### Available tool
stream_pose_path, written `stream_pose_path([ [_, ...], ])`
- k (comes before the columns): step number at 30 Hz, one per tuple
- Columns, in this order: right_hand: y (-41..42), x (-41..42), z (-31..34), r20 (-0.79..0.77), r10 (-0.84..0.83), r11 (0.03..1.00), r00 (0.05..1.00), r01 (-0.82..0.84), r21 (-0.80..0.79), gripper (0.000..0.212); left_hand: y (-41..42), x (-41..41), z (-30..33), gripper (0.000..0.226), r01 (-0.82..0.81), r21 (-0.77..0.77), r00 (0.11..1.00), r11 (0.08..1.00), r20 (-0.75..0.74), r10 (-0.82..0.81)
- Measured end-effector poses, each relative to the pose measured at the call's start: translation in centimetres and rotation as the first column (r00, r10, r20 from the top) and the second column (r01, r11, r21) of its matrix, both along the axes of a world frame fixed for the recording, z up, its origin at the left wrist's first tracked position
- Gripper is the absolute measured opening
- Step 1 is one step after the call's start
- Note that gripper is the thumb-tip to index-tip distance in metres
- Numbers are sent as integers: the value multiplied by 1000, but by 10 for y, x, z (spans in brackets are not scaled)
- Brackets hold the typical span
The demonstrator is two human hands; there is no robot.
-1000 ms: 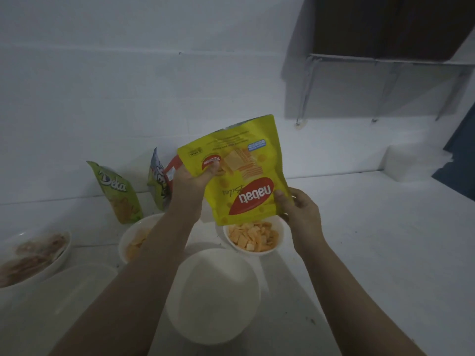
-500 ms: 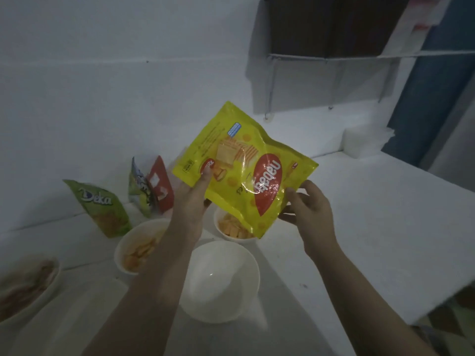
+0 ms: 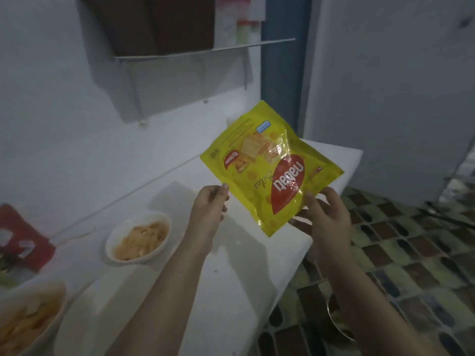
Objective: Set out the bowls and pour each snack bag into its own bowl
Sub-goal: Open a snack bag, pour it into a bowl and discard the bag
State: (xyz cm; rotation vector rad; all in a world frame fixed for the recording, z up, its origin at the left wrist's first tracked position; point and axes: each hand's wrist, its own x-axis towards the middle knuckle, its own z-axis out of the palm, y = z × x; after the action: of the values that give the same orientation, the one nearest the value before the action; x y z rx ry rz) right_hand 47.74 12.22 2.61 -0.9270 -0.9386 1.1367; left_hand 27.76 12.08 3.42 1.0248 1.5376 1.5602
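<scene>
A yellow Nabati snack bag (image 3: pixel 270 168) hangs upside down and tilted above the right end of the white counter (image 3: pixel 257 265). My left hand (image 3: pixel 209 209) pinches its lower left edge. My right hand (image 3: pixel 326 217) grips its lower right corner from beneath. A white bowl (image 3: pixel 110 246) holding orange wafer pieces stands on the counter to the left of my left arm. A second bowl (image 3: pixel 57 303), with pale chips in it, sits at the bottom left corner. A red snack bag (image 3: pixel 23 237) stands at the far left, partly cut off.
The counter's right edge drops to a patterned tiled floor (image 3: pixel 411 253). A wall shelf (image 3: pixel 205 47) with dark boxes hangs above the counter. A blurred pale round shape lies by my left forearm. A curved metallic rim (image 3: pixel 336 325) shows under my right arm.
The view has swung right. Both hands have carried the yellow bag away from the wafer bowl toward the counter's right end. My left hand has slid from the bag's face to its edge.
</scene>
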Motion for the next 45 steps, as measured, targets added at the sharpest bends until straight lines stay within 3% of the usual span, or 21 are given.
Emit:
stream_pose_path([
  [7, 8, 119, -16, -16, -211, 977, 977, 211, -17, 13, 55, 121, -14, 18, 260, 5, 965, 965, -20, -260],
  [19, 51, 289, -67, 134, -375, 913, 917, 391, -119, 15, 122, 290, -70, 22, 424, -69, 905, 903, -4, -425],
  [23, 74, 324, -101, 228, -385, 884, 894, 428, -186, 20, 150, 327, -95, 20, 533, -184, 828, 826, -88, -554],
  [29, 110, 355, -173, 514, -308, 801, 801, 510, -314, 23, 188, 369, -139, 21, 585, -340, 734, 736, -165, -659],
  [38, 104, 352, -335, 577, -155, 565, 802, 551, -614, 29, 184, 392, -291, 21, 488, -548, 791, 679, -51, -610],
  [45, 105, 336, -480, 508, -204, 447, 837, 542, -712, 19, 152, 372, -464, 14, 384, -674, 844, 631, -22, -536],
])
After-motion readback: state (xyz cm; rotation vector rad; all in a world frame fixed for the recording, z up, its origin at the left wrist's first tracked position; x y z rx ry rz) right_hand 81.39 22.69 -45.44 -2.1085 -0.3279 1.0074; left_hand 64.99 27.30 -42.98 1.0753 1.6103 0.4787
